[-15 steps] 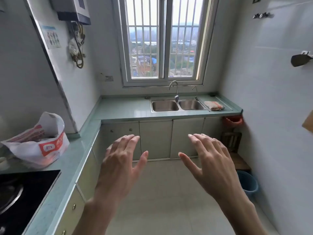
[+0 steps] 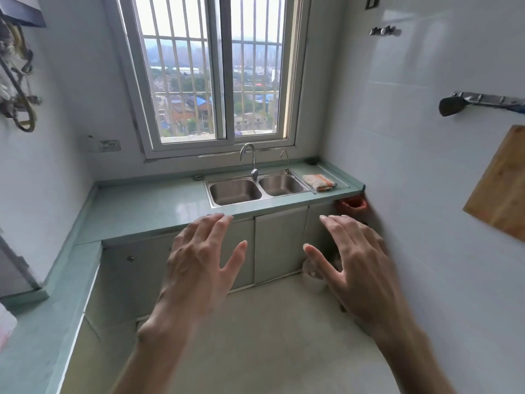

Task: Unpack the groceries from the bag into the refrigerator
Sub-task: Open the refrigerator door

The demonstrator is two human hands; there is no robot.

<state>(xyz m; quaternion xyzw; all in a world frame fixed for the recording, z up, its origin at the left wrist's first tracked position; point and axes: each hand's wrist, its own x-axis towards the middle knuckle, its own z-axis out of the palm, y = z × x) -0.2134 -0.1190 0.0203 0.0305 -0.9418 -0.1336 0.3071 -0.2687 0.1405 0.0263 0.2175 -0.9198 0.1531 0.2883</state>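
Observation:
My left hand (image 2: 199, 265) and my right hand (image 2: 355, 268) are both held out in front of me over the kitchen floor, palms down, fingers spread, holding nothing. Only a sliver of the white and red grocery bag (image 2: 5, 328) shows at the far left edge, on the green counter (image 2: 42, 331). No refrigerator is in view.
A green L-shaped counter runs along the left wall and under the window, with a double steel sink (image 2: 255, 190) and a folded cloth (image 2: 319, 182). Cabinets stand below. A wooden board (image 2: 502, 189) hangs on the right wall. A white pot (image 2: 312, 280) and a red bin (image 2: 352, 204) sit in the right corner.
The view has swung right and moved closer to the sink; the bag and the stove have slid almost out of frame at the left. Both hands stay spread and empty.

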